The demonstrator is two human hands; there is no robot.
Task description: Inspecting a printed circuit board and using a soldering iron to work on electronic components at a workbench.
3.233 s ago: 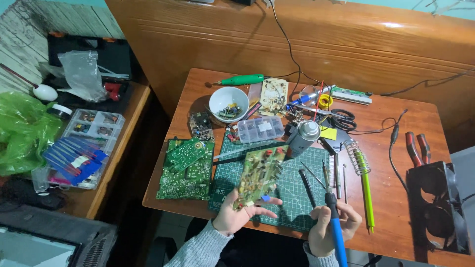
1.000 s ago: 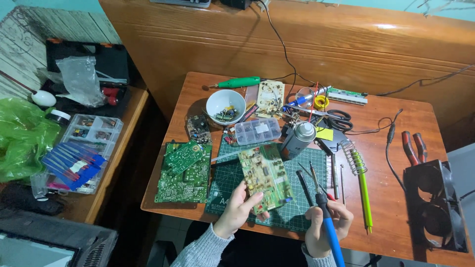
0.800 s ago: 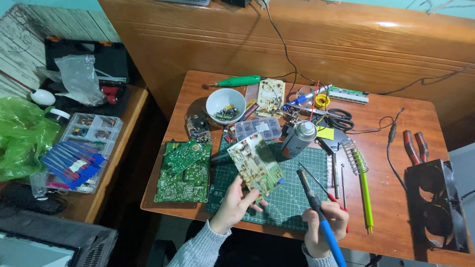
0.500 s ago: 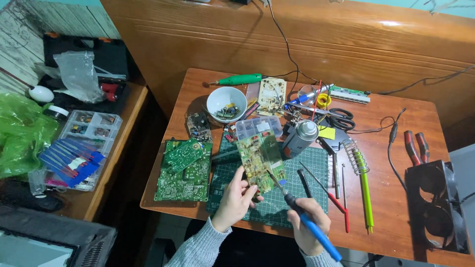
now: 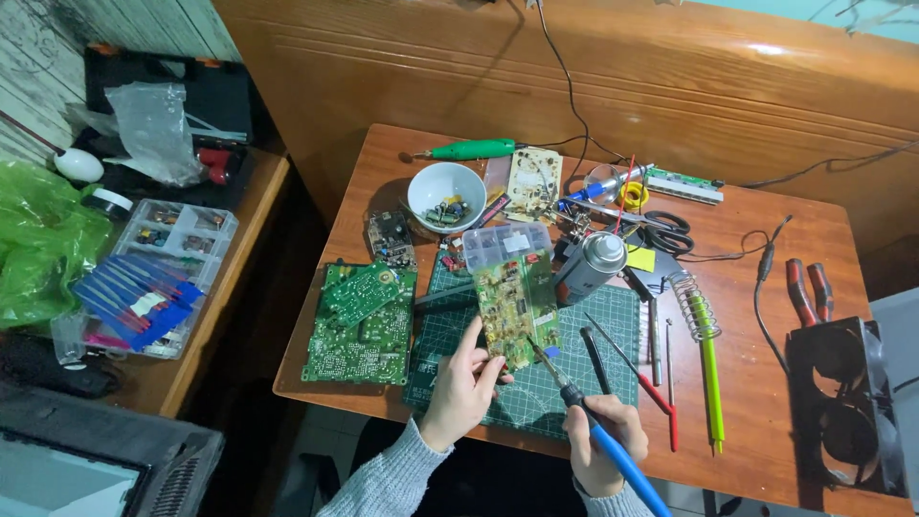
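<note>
On my left I see two green circuit boards (image 5: 362, 323) lying on the wooden table (image 5: 766, 450). Farther off stands a white bowl (image 5: 446, 195) of small parts. Red-handled pliers (image 5: 807, 290) and a black fan (image 5: 845, 403) sit at the right.

Both bare hands, left hand (image 5: 462, 383) and right hand (image 5: 598, 445), emerge from ribbed light-grey knit sleeves (image 5: 383, 479).

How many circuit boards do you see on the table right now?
4, maybe more under clutter: the board in the left hand at, a large green board, a small dark board, a pale board.
</note>
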